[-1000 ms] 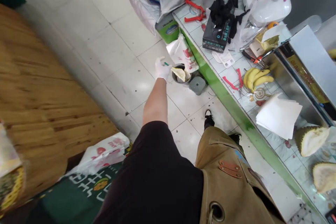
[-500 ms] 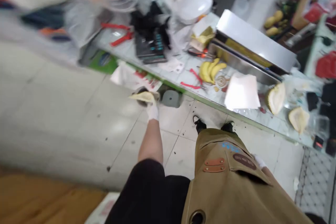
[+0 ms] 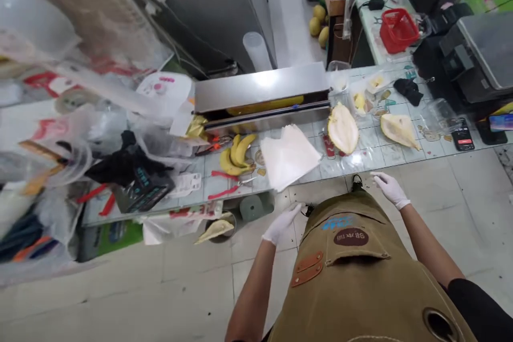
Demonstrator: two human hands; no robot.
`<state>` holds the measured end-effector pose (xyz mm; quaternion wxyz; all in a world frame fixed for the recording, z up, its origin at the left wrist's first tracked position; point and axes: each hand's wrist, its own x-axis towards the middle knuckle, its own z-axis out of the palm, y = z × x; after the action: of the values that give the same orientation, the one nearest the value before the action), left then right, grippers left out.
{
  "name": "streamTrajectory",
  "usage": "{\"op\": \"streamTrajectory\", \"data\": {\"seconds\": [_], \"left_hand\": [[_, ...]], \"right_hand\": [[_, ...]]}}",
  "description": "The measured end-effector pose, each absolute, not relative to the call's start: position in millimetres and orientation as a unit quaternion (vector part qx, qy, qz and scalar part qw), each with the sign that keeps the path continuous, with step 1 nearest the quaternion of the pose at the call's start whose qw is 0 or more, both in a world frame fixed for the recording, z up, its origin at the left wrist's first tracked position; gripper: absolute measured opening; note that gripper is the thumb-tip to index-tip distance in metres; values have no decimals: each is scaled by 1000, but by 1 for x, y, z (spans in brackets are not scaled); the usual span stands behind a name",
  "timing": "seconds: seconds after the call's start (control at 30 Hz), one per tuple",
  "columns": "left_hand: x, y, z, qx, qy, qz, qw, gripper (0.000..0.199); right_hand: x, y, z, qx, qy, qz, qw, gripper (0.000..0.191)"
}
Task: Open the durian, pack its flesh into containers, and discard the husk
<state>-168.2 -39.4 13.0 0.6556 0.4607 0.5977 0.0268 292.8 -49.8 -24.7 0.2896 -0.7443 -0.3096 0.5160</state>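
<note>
My left hand (image 3: 281,223), in a white glove, hangs empty below the counter edge with its fingers stretched out. My right hand (image 3: 390,189), gloved too, holds nothing and is open in front of the counter, its fingers extended. Left of my left hand, a pale piece of husk (image 3: 216,230) lies on top of a bin (image 3: 231,233) on the floor. On the counter, a durian piece (image 3: 343,129) with its white inside up sits beyond my hands, with another husk piece (image 3: 398,129) to its right. White paper sheets (image 3: 289,156) lie near the edge.
Bananas (image 3: 237,155) and red-handled pliers (image 3: 228,184) lie left of the paper. A long steel box (image 3: 260,91) stands behind. A black plastic bag (image 3: 132,171) and a white scale (image 3: 164,91) are further left. At right are a phone (image 3: 463,133) and a clear container (image 3: 440,115).
My left hand has let go of the husk piece, now lying in the bin, and moved right. My right hand has come out beside the apron. The view has swung right.
</note>
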Motion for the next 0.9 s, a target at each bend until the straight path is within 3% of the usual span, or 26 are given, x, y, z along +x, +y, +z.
{"op": "streamTrajectory", "data": {"seconds": [0.13,0.23,0.33,0.43,0.53,0.7,0.8,0.87,0.9], "left_hand": [[-88,2,43,553,537,47,635,57],[24,54,73,606,525,125,585,41],[144,109,79,592,526,232,565,32],[232,146,59,478,639,302,522,46],[279,156,37,353,685,297,563,51],[274,149,41,360,667,336,559,42],[208,145,71,453,713,342,412,35],[144,142,87,405,805,335,274,45],[112,141,90,377,830,337,236,41]], "right_hand": [[377,1,10,-741,-350,340,462,45],[444,56,23,-746,-368,249,496,45],[483,102,14,-736,-399,316,448,59],[491,120,-3,-726,-395,416,380,76],[492,120,-20,-711,-367,499,333,80],[508,125,-44,-697,-309,539,359,62],[515,131,-47,-674,-286,590,341,63],[517,133,-44,-652,-294,628,308,60],[517,133,-42,-639,-311,639,294,58]]}}
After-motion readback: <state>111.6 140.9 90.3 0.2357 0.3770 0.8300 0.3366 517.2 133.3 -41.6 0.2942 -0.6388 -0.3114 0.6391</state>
